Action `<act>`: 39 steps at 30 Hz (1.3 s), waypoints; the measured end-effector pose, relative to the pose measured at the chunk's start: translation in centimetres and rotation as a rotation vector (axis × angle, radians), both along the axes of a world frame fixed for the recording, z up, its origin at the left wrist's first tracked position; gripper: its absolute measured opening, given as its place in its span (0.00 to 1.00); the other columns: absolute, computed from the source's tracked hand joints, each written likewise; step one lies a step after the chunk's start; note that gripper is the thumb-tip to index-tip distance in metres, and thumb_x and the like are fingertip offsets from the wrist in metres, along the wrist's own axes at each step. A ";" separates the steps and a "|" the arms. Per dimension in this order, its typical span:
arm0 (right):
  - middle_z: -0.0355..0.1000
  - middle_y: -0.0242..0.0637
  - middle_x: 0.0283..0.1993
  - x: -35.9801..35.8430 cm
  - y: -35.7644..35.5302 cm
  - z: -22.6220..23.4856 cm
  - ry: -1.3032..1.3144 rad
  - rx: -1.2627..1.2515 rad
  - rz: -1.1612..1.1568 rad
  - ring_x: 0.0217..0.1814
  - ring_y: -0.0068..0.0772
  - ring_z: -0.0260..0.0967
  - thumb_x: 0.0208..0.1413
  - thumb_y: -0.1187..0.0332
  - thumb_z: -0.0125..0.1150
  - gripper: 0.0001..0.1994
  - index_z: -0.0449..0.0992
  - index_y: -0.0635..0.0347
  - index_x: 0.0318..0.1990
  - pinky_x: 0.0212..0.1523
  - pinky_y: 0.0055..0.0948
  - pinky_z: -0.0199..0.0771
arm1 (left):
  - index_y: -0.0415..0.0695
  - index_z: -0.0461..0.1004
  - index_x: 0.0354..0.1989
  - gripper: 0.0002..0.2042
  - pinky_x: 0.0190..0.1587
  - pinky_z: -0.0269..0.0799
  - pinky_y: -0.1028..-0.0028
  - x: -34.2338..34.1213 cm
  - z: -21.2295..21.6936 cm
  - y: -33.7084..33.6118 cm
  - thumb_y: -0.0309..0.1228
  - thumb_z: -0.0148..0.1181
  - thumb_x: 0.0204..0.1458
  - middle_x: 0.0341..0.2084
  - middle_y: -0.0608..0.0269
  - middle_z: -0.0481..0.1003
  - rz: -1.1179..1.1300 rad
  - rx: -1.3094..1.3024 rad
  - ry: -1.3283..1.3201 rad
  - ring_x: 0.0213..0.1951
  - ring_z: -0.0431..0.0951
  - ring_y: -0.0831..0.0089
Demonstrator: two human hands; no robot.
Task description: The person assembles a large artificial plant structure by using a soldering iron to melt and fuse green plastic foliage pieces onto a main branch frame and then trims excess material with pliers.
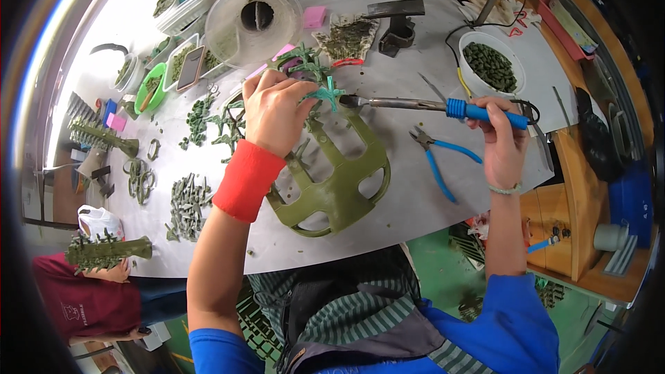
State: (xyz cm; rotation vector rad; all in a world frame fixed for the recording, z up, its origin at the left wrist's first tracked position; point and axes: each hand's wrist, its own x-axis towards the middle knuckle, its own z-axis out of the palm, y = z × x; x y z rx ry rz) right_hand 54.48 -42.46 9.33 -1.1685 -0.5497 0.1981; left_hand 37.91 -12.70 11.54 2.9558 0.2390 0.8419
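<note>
Green plastic fills this moment: the left hand (276, 112), with a red wristband (248, 180) on its forearm, has its grip closed on a small teal-green plastic sprig (325, 93), pinching it just above the upper end of a large olive plastic frame (332, 180) that lies flat on the tabletop (415, 194). The right hand (503, 140) has its grip closed around the blue handle of a soldering iron (429, 104), held nearly level, its metal tip pointing left and meeting the sprig at the frame's top edge. Whether tip and sprig truly touch is hard to tell, but they sit just beside each other.

Just below the iron, blue-handled pliers (438, 158) lie on the tabletop, apart from both hands. Behind the left hand rest more green sprigs and a clear round spool (255, 24). Further right, a white bowl of dark green pieces (491, 64) stands near the table's far edge, and a black stand (397, 26) sits beside a tray of green bits. To the left, piles of small green plastic parts (187, 204) are spread over the grey surface, with a green bowl (152, 87) and white trays beyond them.

At the lower left, another person in a dark red shirt holds a spiky green plastic stem (107, 249) beside the table's edge.
</note>
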 end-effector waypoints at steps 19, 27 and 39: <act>0.78 0.43 0.39 1.5 1.9 -1.0 0.020 0.040 0.021 0.34 0.27 0.72 0.64 0.71 0.55 0.09 0.78 0.70 0.41 0.41 0.28 0.73 | 0.53 0.84 0.37 0.10 0.51 0.64 0.65 2.4 -0.9 1.3 0.32 0.71 0.43 0.32 0.69 0.82 -0.050 0.087 0.066 0.43 0.75 0.69; 0.76 0.41 0.38 1.2 -0.4 0.2 -0.011 -0.015 0.006 0.35 0.27 0.71 0.62 0.71 0.54 0.09 0.77 0.68 0.39 0.39 0.27 0.72 | 0.55 0.83 0.35 0.11 0.54 0.62 0.61 1.6 -1.2 2.2 0.30 0.68 0.41 0.33 0.72 0.81 -0.023 0.089 0.093 0.47 0.72 0.66; 0.71 0.33 0.46 2.5 -5.5 -1.6 0.059 -0.094 -0.080 0.43 0.19 0.65 0.64 0.65 0.54 0.08 0.75 0.59 0.42 0.41 0.18 0.65 | 0.40 0.80 0.38 0.07 0.38 0.74 0.75 -24.0 1.0 9.6 0.29 0.64 0.54 0.27 0.60 0.80 0.774 -0.437 -0.011 0.31 0.79 0.76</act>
